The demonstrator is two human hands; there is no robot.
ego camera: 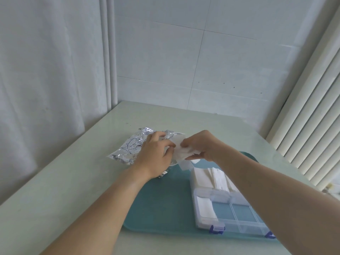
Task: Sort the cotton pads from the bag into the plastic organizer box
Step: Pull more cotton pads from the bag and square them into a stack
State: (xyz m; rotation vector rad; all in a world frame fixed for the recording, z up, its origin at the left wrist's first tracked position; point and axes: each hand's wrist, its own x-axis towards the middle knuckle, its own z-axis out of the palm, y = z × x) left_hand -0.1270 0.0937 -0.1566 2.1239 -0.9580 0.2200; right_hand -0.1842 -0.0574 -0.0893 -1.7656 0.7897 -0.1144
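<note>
A crinkled silver foil bag (128, 147) with blue drawings lies on the table behind the mat. My left hand (156, 155) grips the bag at its open end. My right hand (200, 146) pinches a bunch of white cotton pads (181, 153) just above the bag's mouth; the two hands almost touch. The clear plastic organizer box (231, 214) with blue latches lies open at the right. White pads (211, 178) fill its far part and one near-left compartment (205, 207). My right forearm hides the box's right side.
A teal mat (161, 205) lies under the box, on a pale table (64, 181). A white curtain hangs at the left, a tiled wall stands behind, and a ribbed radiator (312, 116) runs along the right.
</note>
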